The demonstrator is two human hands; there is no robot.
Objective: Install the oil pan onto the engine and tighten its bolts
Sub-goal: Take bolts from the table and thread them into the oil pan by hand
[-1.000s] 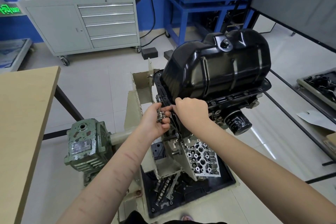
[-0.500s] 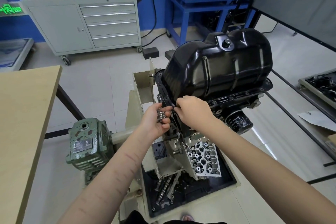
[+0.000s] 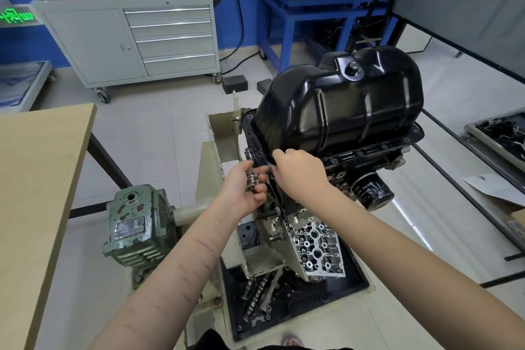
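Oil pan (image 3: 341,111): black and glossy, seated sump-up on the inverted engine (image 3: 366,159); its flange is laid along the block's rim, and the long axis runs from near left to far right in the head view.

Bolts (image 3: 251,179): a small cluster of bright metal bolts is cupped in the left hand (image 3: 244,190), whose fingers are curled round them just below and to the left of the pan's near corner.

Right hand (image 3: 298,170): placed at the near-left corner of the flange, fingers curled and fingertips drawn together at the flange edge; whether a bolt is pinched there cannot be told, as the tips are hidden by the knuckles.

Key relation: the flange corner lies directly ahead of and touching the right hand, while the supply of bolts is held just beside it on the left, so each bolt needs only a short pass from left hand to right.

Nearer hand: the right is nearer the flange holes; the left is nearer the engine stand (image 3: 221,133).

Step judged: hand-starting of the flange bolts is under way, and several holes along the right-hand run of the flange appear to be already filled.

Risk judged: a bolt could be dropped into the tray (image 3: 346,290) below.
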